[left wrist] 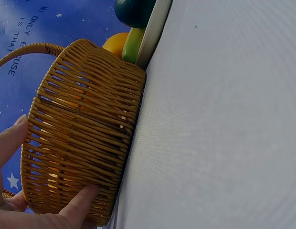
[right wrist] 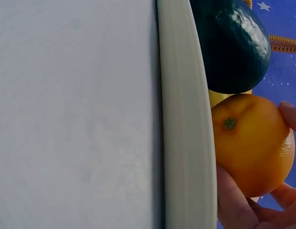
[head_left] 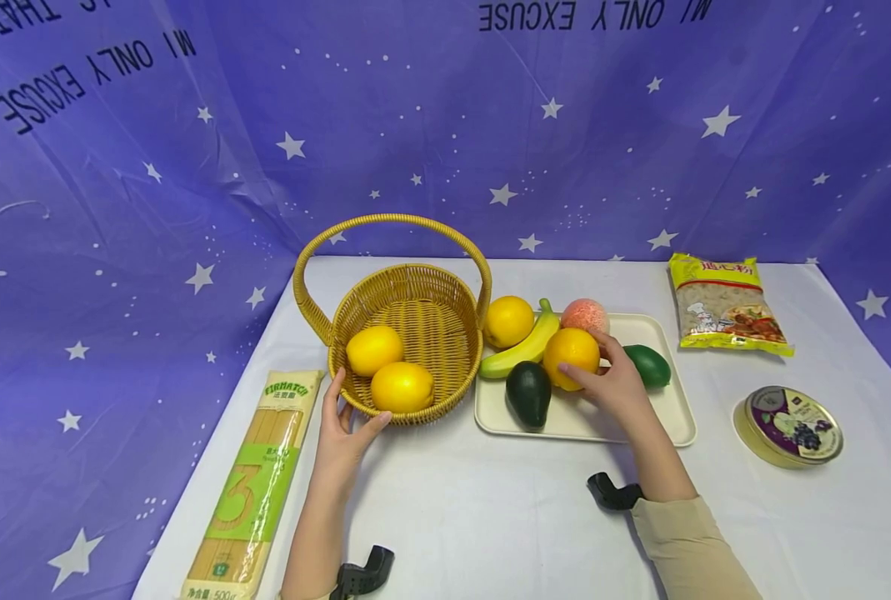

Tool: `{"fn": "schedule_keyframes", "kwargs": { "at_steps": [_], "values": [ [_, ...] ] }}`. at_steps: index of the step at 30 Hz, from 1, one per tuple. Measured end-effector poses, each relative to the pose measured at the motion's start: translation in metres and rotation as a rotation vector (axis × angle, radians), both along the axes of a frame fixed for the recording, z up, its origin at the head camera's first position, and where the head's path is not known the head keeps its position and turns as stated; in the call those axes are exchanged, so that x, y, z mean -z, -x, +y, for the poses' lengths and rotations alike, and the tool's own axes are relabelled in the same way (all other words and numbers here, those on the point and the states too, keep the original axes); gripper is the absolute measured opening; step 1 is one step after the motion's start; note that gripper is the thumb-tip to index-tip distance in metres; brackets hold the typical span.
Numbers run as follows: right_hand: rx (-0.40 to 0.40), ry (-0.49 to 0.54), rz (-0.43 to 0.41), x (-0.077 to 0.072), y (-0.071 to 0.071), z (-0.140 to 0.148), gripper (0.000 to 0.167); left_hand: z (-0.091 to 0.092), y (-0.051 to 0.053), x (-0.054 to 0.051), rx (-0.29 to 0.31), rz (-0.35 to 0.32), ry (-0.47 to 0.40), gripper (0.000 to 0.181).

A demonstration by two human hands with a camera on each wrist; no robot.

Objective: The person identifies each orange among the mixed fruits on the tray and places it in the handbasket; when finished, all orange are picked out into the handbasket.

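Note:
A woven basket (head_left: pixel 445 367) with a tall handle stands left of centre, two lemons (head_left: pixel 402 387) inside. My left hand (head_left: pixel 343 446) rests spread against its near left side; the thumb is at the rim, and a finger touches the woven wall in the left wrist view. To the right, my right hand (head_left: pixel 618 383) holds an orange (head_left: pixel 571 357) between thumb and fingers, over the cream tray (head_left: pixel 588 429). Around this orange are a banana (head_left: pixel 523 346), a dark avocado (head_left: pixel 528 396), a pink peach (head_left: pixel 586 316), a green fruit (head_left: pixel 648 367) and another orange (head_left: pixel 508 322).
A long pack of spaghetti (head_left: pixel 253 492) lies left of the basket. At the right are a yellow bag of pasta (head_left: pixel 730 304) and a round tin (head_left: pixel 788 427) with grapes on its lid. A purple starry curtain (head_left: pixel 445 125) hangs behind the white table.

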State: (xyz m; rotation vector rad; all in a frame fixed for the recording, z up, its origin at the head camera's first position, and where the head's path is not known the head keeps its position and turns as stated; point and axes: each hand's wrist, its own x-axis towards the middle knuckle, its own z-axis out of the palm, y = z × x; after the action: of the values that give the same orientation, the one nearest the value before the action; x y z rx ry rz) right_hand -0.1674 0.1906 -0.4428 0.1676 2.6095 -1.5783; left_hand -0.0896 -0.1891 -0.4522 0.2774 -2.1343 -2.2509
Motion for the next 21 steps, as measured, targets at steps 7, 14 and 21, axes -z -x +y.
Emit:
{"fn": "schedule_keyframes", "kwargs": {
  "at_steps": [7,14,21],
  "values": [
    [0.009,-0.004,0.016,-0.006,-0.001,0.000,0.091,0.000,0.000,0.000,-0.001,0.006,-0.001,0.100],
    [0.015,0.078,0.048,-0.016,-0.004,0.001,0.089,0.000,0.000,0.001,-0.001,0.003,-0.011,0.101],
    [0.022,0.085,0.095,-0.031,-0.010,0.000,0.086,0.000,0.000,0.001,-0.005,0.009,-0.015,0.101]
  ]
}}
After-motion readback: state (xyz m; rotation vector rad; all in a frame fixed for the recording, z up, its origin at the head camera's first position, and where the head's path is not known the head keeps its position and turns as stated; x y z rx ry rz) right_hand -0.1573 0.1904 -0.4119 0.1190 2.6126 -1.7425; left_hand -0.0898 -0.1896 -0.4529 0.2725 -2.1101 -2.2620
